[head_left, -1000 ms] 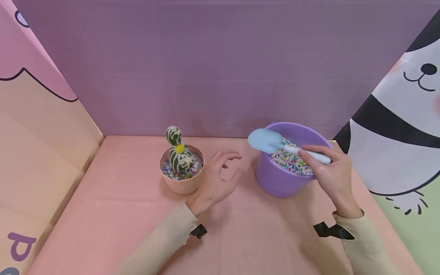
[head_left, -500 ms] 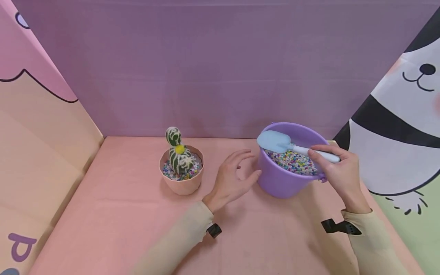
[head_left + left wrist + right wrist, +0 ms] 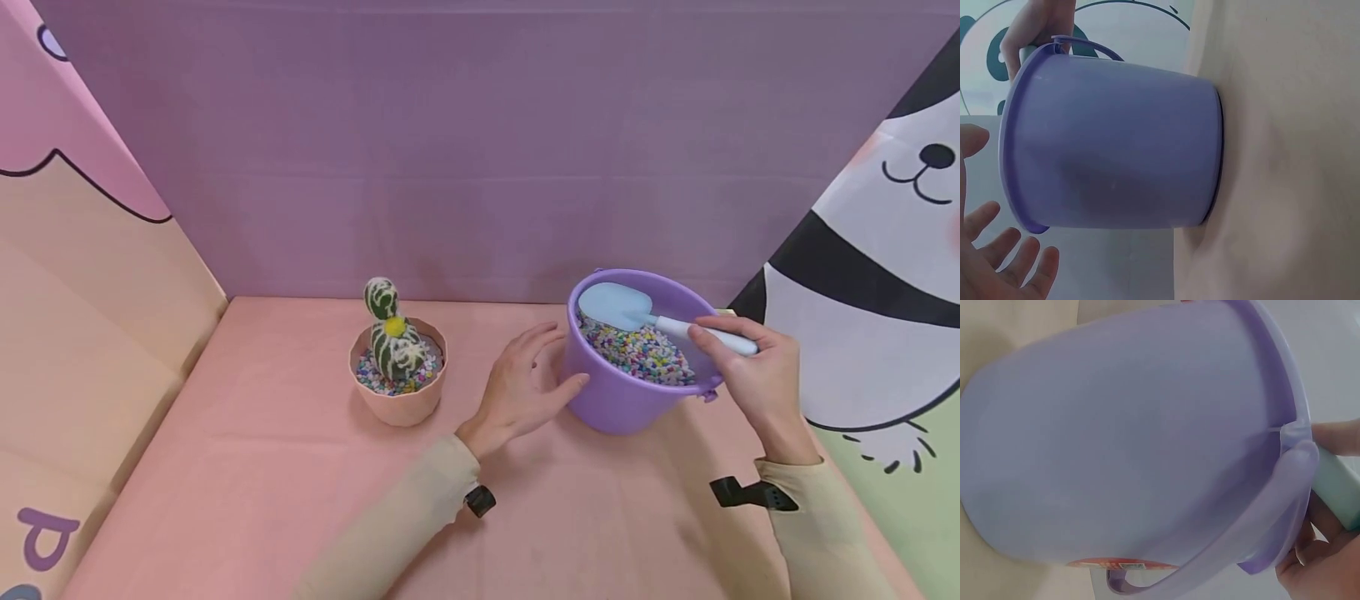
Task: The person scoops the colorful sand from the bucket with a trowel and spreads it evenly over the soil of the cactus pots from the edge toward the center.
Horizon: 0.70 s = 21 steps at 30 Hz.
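My right hand (image 3: pixel 761 379) grips the white handle of a light blue trowel (image 3: pixel 617 306). The trowel's blade lies over the far left of a purple bucket (image 3: pixel 618 404), level with its mouth; whether it touches the rim I cannot tell. Small multicoloured pebbles (image 3: pixel 645 354) partly fill the bucket. Close to the bucket's left side, my left hand (image 3: pixel 521 392) has its fingers loosely bent and its thumb apart. In the left wrist view, a gap shows between the fingers (image 3: pixel 1016 256) and the bucket wall.
Left of my left hand stands a peach pot (image 3: pixel 397 408) with a green cactus (image 3: pixel 393 346), yellow-flowered, and coloured pebbles. A pink cloth (image 3: pixel 262 467) covers the table. Behind rises a purple backdrop (image 3: pixel 450 150); a panda panel (image 3: pixel 862 333) borders the right.
My left hand has moved right, away from the pot to beside the bucket. The right hand has shifted right with the trowel, bringing its blade from outside the left rim to over the bucket.
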Tool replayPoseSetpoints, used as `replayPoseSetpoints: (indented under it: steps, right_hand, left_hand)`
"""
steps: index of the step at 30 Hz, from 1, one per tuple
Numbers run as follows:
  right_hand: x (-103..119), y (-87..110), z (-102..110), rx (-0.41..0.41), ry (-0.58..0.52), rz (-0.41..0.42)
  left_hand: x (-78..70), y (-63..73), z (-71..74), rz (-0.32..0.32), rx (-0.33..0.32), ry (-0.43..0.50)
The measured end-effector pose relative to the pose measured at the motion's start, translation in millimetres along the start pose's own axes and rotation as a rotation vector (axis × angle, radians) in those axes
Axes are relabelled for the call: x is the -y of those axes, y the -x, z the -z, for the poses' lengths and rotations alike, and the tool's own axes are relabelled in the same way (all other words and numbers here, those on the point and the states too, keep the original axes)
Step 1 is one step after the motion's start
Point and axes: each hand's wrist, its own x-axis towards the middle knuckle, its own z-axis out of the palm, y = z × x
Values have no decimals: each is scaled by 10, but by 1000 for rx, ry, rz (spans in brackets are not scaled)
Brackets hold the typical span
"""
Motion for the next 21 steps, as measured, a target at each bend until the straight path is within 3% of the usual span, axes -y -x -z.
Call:
replayPoseSetpoints:
  steps: [21]
  right_hand:
    - [-105, 31, -12, 27, 74, 48]
  left_hand:
    - [-16, -81, -113, -58, -15, 31]
